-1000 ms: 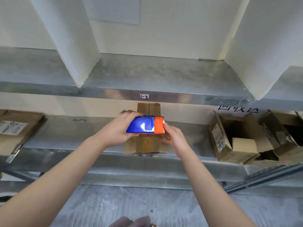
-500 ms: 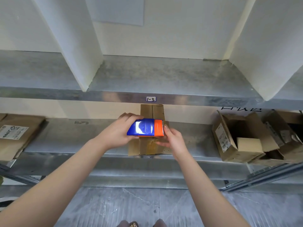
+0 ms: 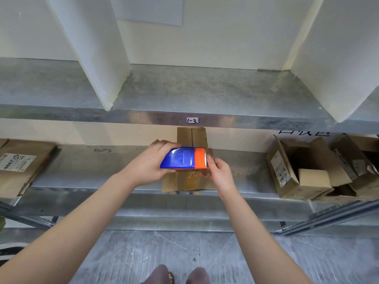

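Grey metal shelves run across a pale wall, with white dividers (image 3: 92,48) standing on the upper shelf (image 3: 205,93), whose front edge bears a small label (image 3: 192,120) reading "1-3". On the lower shelf (image 3: 102,169), straight under that label, lies a closed brown box (image 3: 191,138) with its flaps meeting along a middle seam. A blue and orange tape dispenser (image 3: 182,160) sits just above the box's top, lying crosswise, blue part to the left and orange toothed end to the right. The left hand (image 3: 149,165) grips the blue part, fingers wrapped over its far side and thumb beneath. The right hand (image 3: 220,173) holds the orange end, fingertips curled against it and under it. Open cartons (image 3: 297,167) lean together at the shelf's right end, well apart from the box. A flattened carton (image 3: 18,167) with a printed sticker lies at the left end. Below, two feet (image 3: 176,275) stand on the grey floor (image 3: 143,253).
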A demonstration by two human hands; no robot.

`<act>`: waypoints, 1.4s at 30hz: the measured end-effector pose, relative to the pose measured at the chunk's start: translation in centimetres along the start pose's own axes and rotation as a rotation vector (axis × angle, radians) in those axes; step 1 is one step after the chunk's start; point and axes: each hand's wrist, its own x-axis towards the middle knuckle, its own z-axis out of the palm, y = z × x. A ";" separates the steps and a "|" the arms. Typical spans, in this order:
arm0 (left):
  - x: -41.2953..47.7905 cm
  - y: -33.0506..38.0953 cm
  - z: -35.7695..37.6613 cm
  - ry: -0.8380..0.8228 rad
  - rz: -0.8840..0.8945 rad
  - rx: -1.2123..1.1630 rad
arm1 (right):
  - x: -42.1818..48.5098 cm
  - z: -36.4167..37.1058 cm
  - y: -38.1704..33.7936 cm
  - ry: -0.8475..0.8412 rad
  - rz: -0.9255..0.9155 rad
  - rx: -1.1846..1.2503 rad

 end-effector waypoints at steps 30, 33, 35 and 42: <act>-2.2 0.6 0.4 0.041 0.059 0.065 | -1.4 0.8 1.0 -0.082 0.113 0.280; -2.1 0.5 0.2 0.042 0.073 0.071 | -1.3 0.7 1.0 -0.100 0.129 0.304; -2.1 0.4 0.1 0.044 0.079 0.075 | -1.1 0.8 1.0 -0.096 0.121 0.299; -2.2 0.3 0.0 0.040 0.056 0.087 | -0.6 1.1 1.1 0.079 0.034 -0.067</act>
